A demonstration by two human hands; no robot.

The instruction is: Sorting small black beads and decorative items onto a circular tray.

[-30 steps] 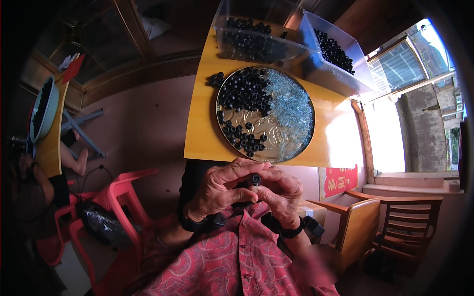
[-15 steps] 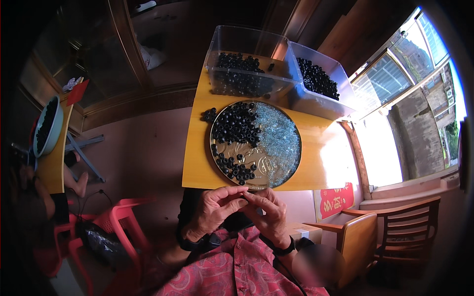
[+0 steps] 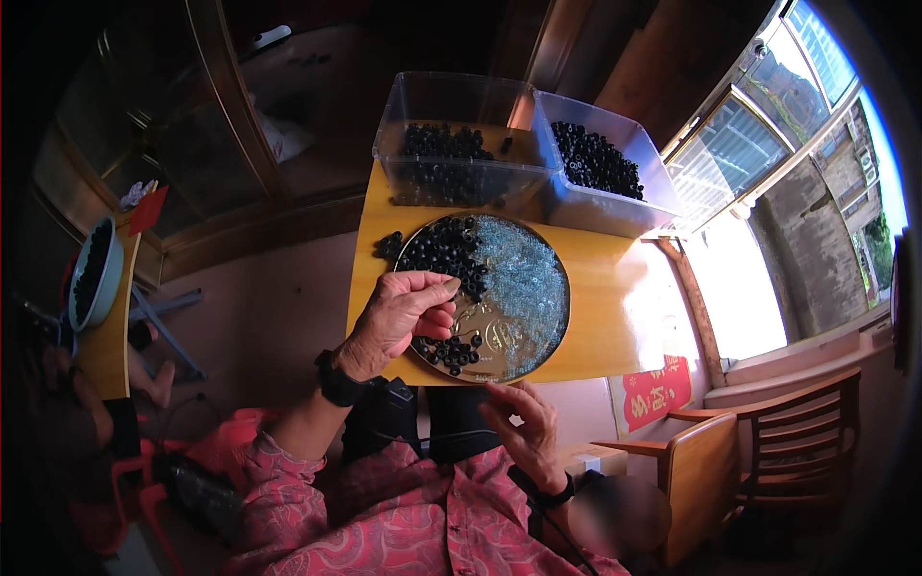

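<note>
Downward head-worn fisheye view

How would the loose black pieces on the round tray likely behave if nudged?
The black pieces look short and rounded, so may roll. Their holes suggest they are light. Crowded loosely on the tray, several would probably shift together.

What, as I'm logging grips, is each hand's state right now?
Left hand: pinched shut over the tray; whether it holds anything cannot be told.
Right hand: partly open, nothing visible in it.

Hollow black pieces (image 3: 440, 248) lie heaped far-left on a shiny round tray (image 3: 490, 328), others near-left; bluish clear bits (image 3: 523, 278) cover its right side.
</note>
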